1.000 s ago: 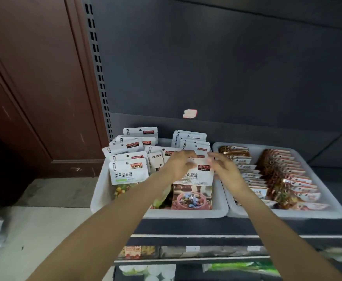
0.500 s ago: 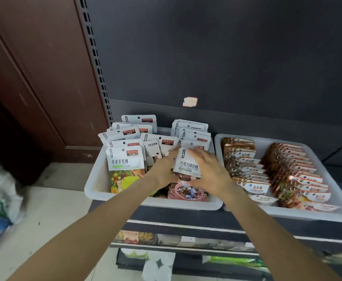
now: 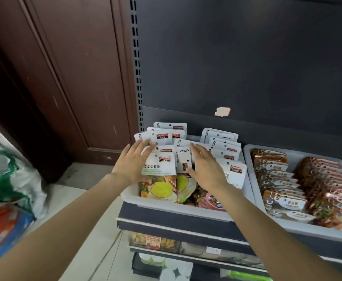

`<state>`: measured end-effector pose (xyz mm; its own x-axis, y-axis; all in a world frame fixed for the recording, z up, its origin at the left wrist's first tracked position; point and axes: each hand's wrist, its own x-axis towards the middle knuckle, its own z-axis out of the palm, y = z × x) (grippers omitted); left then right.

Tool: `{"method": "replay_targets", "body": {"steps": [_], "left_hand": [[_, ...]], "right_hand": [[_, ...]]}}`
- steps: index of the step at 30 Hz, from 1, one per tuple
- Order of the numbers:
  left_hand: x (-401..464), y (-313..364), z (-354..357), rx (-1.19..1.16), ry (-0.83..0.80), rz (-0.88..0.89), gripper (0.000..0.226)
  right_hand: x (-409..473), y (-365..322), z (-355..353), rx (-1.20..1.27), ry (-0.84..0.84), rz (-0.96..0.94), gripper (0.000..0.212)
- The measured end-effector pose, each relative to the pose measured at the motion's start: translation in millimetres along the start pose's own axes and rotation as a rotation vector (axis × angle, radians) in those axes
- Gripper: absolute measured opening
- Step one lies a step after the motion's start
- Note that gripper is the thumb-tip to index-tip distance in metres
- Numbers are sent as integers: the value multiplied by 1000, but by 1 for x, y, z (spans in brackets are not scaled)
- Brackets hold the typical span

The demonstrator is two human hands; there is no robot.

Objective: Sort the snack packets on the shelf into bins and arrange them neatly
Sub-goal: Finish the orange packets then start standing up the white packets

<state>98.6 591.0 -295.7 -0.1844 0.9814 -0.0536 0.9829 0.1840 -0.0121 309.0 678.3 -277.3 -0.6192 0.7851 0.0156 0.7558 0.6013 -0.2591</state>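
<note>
A white bin point(image 3: 156, 201) on the shelf holds rows of white-topped snack packets standing upright. My left hand point(image 3: 132, 162) lies with straight fingers against the left side of the front left packet point(image 3: 159, 169), which shows a yellow-green picture. My right hand point(image 3: 205, 169), fingers also straight, presses on the packets of the middle row just right of it. The row at the right point(image 3: 234, 171) of this bin stands apart from both hands. A second white bin point(image 3: 287, 226) to the right carries two rows of brown packets point(image 3: 277, 179).
The dark shelf back panel point(image 3: 247, 67) rises behind the bins, with a slotted upright point(image 3: 136, 63) at its left. A brown door point(image 3: 64, 78) and filled bags point(image 3: 8, 189) stand on the floor to the left. Lower shelves point(image 3: 186, 248) hold more goods.
Both hands let go of the chocolate-candy packet in the right row and moved left to the front left and middle rows. The view has shifted left and closer.
</note>
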Motion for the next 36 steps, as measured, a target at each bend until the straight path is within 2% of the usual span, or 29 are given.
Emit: {"method": "replay_targets", "body": {"steps": [3,5,9,11,13,15,18,20,22,28,30,31,36], "left_hand": [[12,-3,4,-32,-40,17,115],[18,0,4,-28,15,25,106],[26,-5,1,-92,207,140,53],[27,-13,2,-198,263,196,26],[29,-21,3,-291,297,235,10],[31,-27,2,-337,277,286,6],[33,-30,-5,-444,159,351,8],[32,-31,-10,-449,61,342,10],[31,-30,-14,-417,24,310,10],[27,-25,-19,-291,56,263,13],[25,-25,-17,-308,71,260,12],[23,-26,-17,-325,81,262,10],[17,-30,-18,-490,93,220,10]], "right_hand": [[20,-15,12,-105,66,91,69],[33,-21,13,-149,134,162,64],[48,-22,2,-230,134,263,47],[50,-24,-6,-200,112,235,29],[51,-26,-13,-106,97,195,14],[55,-30,-16,-7,122,178,9],[60,-34,-15,250,199,185,8],[60,-31,-11,339,176,186,10],[59,-25,-9,321,106,165,5],[48,-14,-23,242,-90,27,42],[41,-13,-17,206,-169,46,64],[39,-13,-13,218,-171,73,68],[41,-17,-4,314,-22,173,32]]}}
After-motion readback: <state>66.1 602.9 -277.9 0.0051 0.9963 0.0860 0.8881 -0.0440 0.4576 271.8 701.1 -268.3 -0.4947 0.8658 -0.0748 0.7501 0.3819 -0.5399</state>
